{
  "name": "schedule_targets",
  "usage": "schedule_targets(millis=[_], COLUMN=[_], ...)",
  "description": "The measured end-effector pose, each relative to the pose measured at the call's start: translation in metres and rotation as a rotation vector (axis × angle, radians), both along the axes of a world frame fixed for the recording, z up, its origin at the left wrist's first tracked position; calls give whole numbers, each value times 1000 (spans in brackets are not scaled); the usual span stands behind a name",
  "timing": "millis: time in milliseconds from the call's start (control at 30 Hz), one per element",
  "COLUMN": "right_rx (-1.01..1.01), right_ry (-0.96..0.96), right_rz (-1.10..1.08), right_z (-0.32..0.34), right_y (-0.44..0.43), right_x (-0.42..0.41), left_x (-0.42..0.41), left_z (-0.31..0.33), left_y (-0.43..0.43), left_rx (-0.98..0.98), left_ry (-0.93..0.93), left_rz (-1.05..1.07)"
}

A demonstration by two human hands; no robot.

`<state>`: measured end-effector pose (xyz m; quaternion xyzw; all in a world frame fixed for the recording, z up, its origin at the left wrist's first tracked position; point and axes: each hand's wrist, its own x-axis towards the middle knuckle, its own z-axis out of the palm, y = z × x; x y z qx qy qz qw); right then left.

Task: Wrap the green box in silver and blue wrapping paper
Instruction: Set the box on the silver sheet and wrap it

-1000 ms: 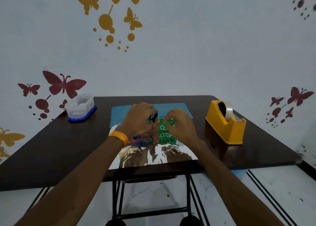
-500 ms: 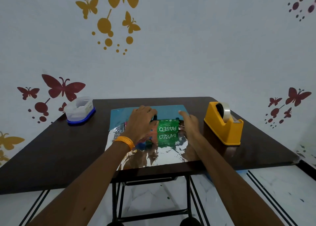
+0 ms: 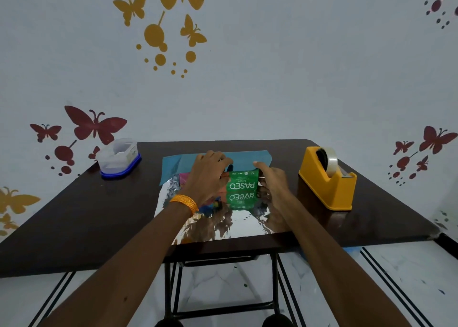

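Note:
The green box (image 3: pixel 242 182) with white lettering stands on the shiny silver wrapping paper (image 3: pixel 230 224), which mirrors it. A blue sheet (image 3: pixel 250 157) lies under the silver one and shows beyond the box. My left hand (image 3: pixel 207 175) covers the box's left part, fingers curled over its top. My right hand (image 3: pixel 271 179) holds the box's right end, thumb at the top corner. An orange bangle sits on my left wrist.
A yellow tape dispenser (image 3: pixel 328 180) with a clear roll stands right of the paper. A clear plastic container with a blue base (image 3: pixel 118 160) sits at the table's back left. The dark table (image 3: pixel 74 215) ends just below the paper's near edge.
My hands spread apart from the middle of the box to its two ends, uncovering the green face. The box now sits squarely on the silver paper.

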<state>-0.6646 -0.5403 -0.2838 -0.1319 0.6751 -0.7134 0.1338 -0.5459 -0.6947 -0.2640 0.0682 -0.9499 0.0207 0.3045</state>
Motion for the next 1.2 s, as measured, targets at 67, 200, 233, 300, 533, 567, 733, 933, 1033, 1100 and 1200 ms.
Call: schedule_targets(millis=[67, 200, 233, 300, 533, 567, 733, 933, 1033, 1100, 1200], right_rx=[8, -2, -4, -23, 102, 141, 378, 553, 575, 578, 614], right_ry=[3, 7, 7, 3, 345, 484, 1017, 1129, 1158, 1173, 1208], right_rz=[10, 20, 24, 28, -395, -423, -119, 159, 125, 85, 16], right_z=[-1, -2, -3, -4, 8, 10, 25, 23, 20, 18, 14], right_y=[-1, -1, -1, -1, 5, 6, -7, -14, -12, -12, -16], right_x=[-1, -2, -3, -3, 15, 14, 14, 19, 19, 20, 25], left_x=[-1, -2, -1, 0, 4, 4, 3, 13, 24, 28, 27], left_z=[0, -3, -4, -5, -5, -6, -10, -9, -4, 1, 2], left_y=[0, 0, 1, 1, 4, 5, 6, -6, -26, -36, -38], left_rx=[-5, 13, 18, 18, 9, 4, -32, 74, 82, 60, 94], left_ry=[-15, -3, 4, 19, 29, 32, 80, 177, 217, 132, 52], left_rz=[2, 8, 5, -1, -3, -4, 13, -106, -72, -37, -18])
